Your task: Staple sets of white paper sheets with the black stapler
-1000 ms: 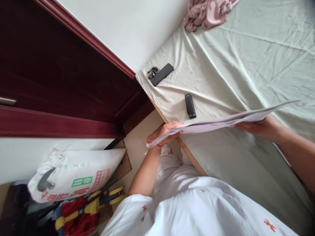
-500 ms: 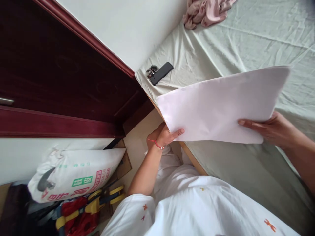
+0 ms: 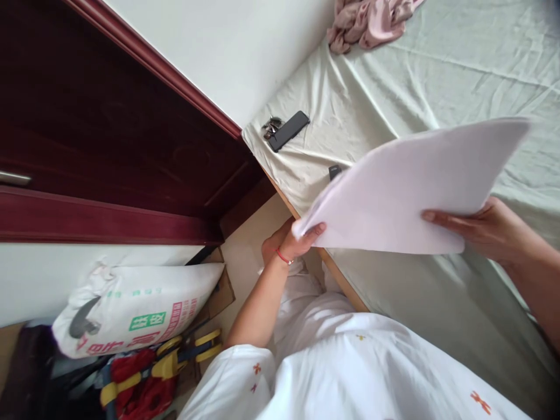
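Note:
Between my two hands is a stack of white paper sheets (image 3: 394, 192), tilted above the bed's edge. At its lower left corner my left hand (image 3: 301, 239) is closed on it, thumb on top and fingers hidden underneath. My right hand (image 3: 485, 230) grips the right end, the thumb lying flat across the upper face and the other fingers behind. The stack's left side curls upward and shows layered edges. A small black object (image 3: 335, 171) peeks out beside the curled edge on the bed; its kind I cannot make out.
A black phone (image 3: 289, 131) and keys (image 3: 271, 126) lie on the bed sheet (image 3: 437, 76) near the wall. Pink cloth (image 3: 371, 23) is bunched farther back. At left are a dark red cabinet (image 3: 109, 134), a printed white sack (image 3: 140, 309) and a yellow-and-red folded frame (image 3: 144, 379).
The left side of the paper has curled up and moved right toward my left thumb, uncovering the small black object. My right hand has barely moved.

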Action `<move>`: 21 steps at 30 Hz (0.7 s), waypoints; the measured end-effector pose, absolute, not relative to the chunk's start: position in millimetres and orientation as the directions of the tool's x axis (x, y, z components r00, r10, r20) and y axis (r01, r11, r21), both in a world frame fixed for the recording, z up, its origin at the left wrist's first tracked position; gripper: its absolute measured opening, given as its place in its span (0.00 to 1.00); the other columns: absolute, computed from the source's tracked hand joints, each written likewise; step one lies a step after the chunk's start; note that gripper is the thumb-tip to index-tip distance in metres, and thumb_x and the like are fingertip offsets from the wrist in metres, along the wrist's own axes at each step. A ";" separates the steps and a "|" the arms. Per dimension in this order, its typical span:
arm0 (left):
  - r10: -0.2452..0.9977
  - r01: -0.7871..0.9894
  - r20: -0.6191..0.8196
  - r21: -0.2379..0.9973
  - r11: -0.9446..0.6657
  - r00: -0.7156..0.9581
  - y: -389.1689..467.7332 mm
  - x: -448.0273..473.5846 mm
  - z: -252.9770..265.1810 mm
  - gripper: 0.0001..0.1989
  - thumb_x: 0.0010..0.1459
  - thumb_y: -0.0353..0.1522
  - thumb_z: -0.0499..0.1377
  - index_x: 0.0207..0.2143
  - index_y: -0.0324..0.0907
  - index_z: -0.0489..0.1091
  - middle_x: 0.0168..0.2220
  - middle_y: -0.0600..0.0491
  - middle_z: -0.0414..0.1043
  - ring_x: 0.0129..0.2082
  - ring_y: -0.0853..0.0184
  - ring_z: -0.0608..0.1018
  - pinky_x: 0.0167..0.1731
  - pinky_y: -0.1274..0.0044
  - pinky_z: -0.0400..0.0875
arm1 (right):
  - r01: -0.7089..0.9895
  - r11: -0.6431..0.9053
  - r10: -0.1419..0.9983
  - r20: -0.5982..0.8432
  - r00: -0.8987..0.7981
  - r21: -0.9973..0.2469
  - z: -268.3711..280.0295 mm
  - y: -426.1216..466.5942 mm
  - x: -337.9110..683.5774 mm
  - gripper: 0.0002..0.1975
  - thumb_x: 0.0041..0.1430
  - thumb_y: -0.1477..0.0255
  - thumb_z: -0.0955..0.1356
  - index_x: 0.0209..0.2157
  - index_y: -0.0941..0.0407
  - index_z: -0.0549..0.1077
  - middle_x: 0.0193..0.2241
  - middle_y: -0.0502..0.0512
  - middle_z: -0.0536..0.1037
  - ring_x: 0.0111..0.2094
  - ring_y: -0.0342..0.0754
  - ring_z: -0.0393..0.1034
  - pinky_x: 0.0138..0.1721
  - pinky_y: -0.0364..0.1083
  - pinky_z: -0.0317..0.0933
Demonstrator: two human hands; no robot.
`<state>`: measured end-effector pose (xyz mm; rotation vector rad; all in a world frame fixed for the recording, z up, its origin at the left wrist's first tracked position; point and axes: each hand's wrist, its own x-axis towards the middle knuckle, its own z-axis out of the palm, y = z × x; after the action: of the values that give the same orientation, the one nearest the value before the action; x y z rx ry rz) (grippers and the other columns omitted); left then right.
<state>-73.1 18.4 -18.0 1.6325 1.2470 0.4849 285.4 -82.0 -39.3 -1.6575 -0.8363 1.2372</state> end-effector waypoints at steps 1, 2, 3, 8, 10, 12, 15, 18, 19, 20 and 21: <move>0.885 0.459 -0.260 0.886 0.061 0.385 16.3 -70.4 -15.7 0.23 0.55 0.53 0.67 0.39 0.43 0.79 0.40 0.46 0.83 0.50 0.54 0.82 0.55 0.63 0.77 | -0.016 -0.461 0.859 -0.451 0.241 -0.887 -38.4 -84.6 287.6 0.23 0.37 0.54 0.83 0.33 0.54 0.83 0.41 0.57 0.86 0.39 0.57 0.79 0.35 0.49 0.76; 0.863 0.433 -0.305 0.894 0.114 0.402 14.4 -67.6 -13.3 0.24 0.55 0.54 0.67 0.39 0.42 0.79 0.39 0.46 0.83 0.47 0.55 0.83 0.53 0.63 0.79 | -0.033 -0.532 0.825 -0.526 0.207 -0.846 -37.9 -87.1 290.8 0.22 0.37 0.54 0.83 0.31 0.54 0.83 0.39 0.58 0.86 0.38 0.57 0.79 0.34 0.49 0.76; 0.825 0.422 -0.365 0.890 0.173 0.431 12.7 -64.8 -10.8 0.25 0.55 0.55 0.66 0.38 0.42 0.79 0.35 0.46 0.83 0.41 0.56 0.84 0.47 0.64 0.82 | -0.043 -0.581 0.795 -0.578 0.182 -0.813 -37.8 -89.0 294.9 0.22 0.38 0.54 0.82 0.31 0.54 0.83 0.38 0.59 0.86 0.36 0.57 0.79 0.32 0.50 0.76; 0.671 0.454 -0.536 0.832 0.318 0.512 8.4 -53.1 0.8 0.25 0.53 0.55 0.68 0.32 0.42 0.78 0.26 0.49 0.79 0.18 0.64 0.77 0.17 0.71 0.75 | 0.094 -0.419 0.873 -0.372 0.316 -0.903 -39.2 -88.5 323.9 0.34 0.42 0.50 0.80 0.50 0.49 0.79 0.42 0.57 0.84 0.40 0.58 0.79 0.37 0.53 0.74; 0.626 0.499 -0.560 0.815 0.295 0.544 8.7 -49.0 4.7 0.23 0.55 0.53 0.68 0.31 0.42 0.78 0.25 0.49 0.79 0.19 0.63 0.78 0.17 0.72 0.75 | 0.413 -0.435 0.862 -0.237 0.448 -0.800 -39.0 -86.7 337.0 0.44 0.41 0.46 0.78 0.59 0.47 0.74 0.40 0.57 0.83 0.36 0.58 0.77 0.37 0.56 0.72; 0.559 0.542 -0.585 0.798 0.264 0.588 9.9 -44.4 8.5 0.23 0.57 0.53 0.66 0.28 0.42 0.78 0.24 0.48 0.79 0.20 0.62 0.79 0.18 0.72 0.76 | 0.693 -0.404 0.892 -0.090 0.443 -0.597 -38.1 -87.0 348.2 0.47 0.45 0.43 0.75 0.65 0.44 0.68 0.46 0.59 0.83 0.37 0.59 0.75 0.41 0.59 0.69; 0.461 0.550 -0.589 0.802 0.233 0.663 12.2 -36.0 14.6 0.24 0.58 0.53 0.65 0.25 0.41 0.78 0.23 0.48 0.79 0.20 0.62 0.79 0.18 0.73 0.75 | 0.881 -0.165 0.980 0.028 0.197 -0.444 -36.6 -91.7 358.6 0.36 0.56 0.41 0.67 0.62 0.40 0.71 0.55 0.57 0.80 0.39 0.57 0.75 0.44 0.57 0.65; 0.419 0.517 -0.551 0.831 0.203 0.722 14.5 -28.1 19.6 0.24 0.53 0.52 0.69 0.21 0.41 0.76 0.20 0.49 0.77 0.19 0.63 0.78 0.16 0.74 0.73 | 0.896 -0.087 0.995 -0.080 0.058 -0.435 -34.8 -96.4 363.1 0.35 0.55 0.38 0.65 0.58 0.40 0.76 0.45 0.55 0.84 0.30 0.53 0.73 0.38 0.54 0.66; 0.405 0.519 -0.549 0.833 0.193 0.731 15.5 -26.2 20.9 0.24 0.52 0.51 0.70 0.20 0.41 0.75 0.20 0.49 0.76 0.18 0.63 0.78 0.16 0.75 0.72 | 0.891 -0.122 0.986 -0.156 0.059 -0.438 -33.7 -97.2 363.7 0.36 0.52 0.37 0.66 0.56 0.39 0.77 0.41 0.55 0.85 0.28 0.53 0.73 0.35 0.54 0.66; 0.383 0.530 -0.557 0.828 0.183 0.737 16.5 -24.8 22.1 0.24 0.52 0.51 0.70 0.19 0.42 0.74 0.19 0.49 0.76 0.18 0.63 0.77 0.16 0.75 0.71 | 0.880 -0.172 0.970 -0.230 0.074 -0.442 -32.1 -97.6 363.7 0.36 0.49 0.36 0.68 0.55 0.39 0.78 0.36 0.54 0.85 0.26 0.53 0.73 0.32 0.53 0.66; 0.359 0.549 -0.571 0.818 0.173 0.739 17.7 -23.9 23.2 0.24 0.53 0.50 0.70 0.18 0.42 0.73 0.19 0.49 0.75 0.18 0.64 0.77 0.16 0.75 0.70 | 0.862 -0.223 0.951 -0.294 0.090 -0.455 -29.9 -97.9 362.7 0.36 0.46 0.36 0.69 0.52 0.39 0.80 0.32 0.53 0.84 0.25 0.54 0.74 0.29 0.52 0.66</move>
<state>-23.9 17.7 23.2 1.4361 0.7968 -0.1572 362.7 -97.9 -29.9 -2.1913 -1.8455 0.8067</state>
